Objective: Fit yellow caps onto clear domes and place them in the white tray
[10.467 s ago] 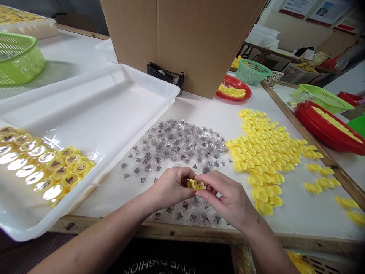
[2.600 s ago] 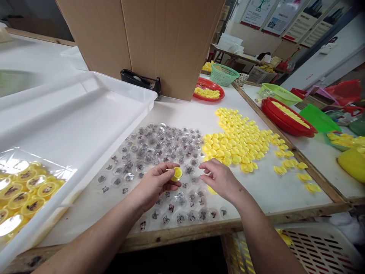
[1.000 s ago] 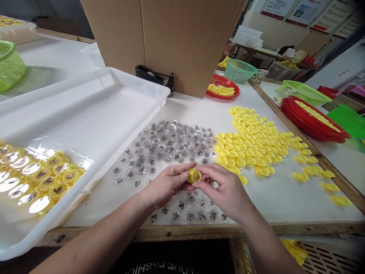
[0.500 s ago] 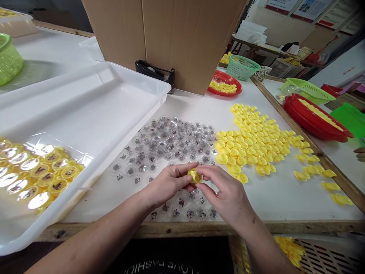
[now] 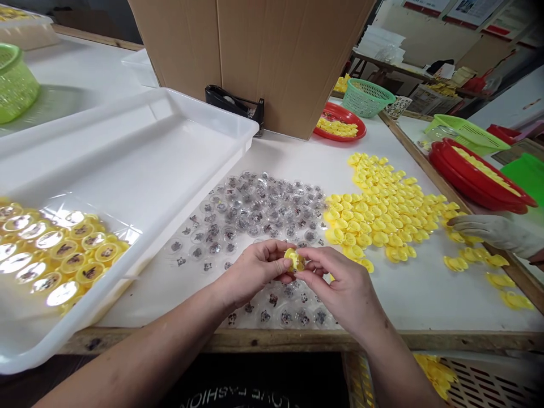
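Both my left hand and my right hand pinch a small round yellow capsule between their fingertips. Beneath and behind my hands lie several transparent plastic domes with small dark printed figures, spread over the white table. To the right is a large heap of yellow cup-shaped pieces. On my left, a white plastic tray holds a plastic bag of filled yellow capsules. A co-worker's gloved hand reaches the heap's right edge.
A cardboard panel with a tape dispenser stands behind the table. Beyond are a red plate of yellow pieces and a green basket. Red trays sit right; a slotted crate sits below the table edge.
A co-worker's gloved hand has come in from the right to the yellow heap. My hands stay together on the capsule, and the view has shifted slightly.
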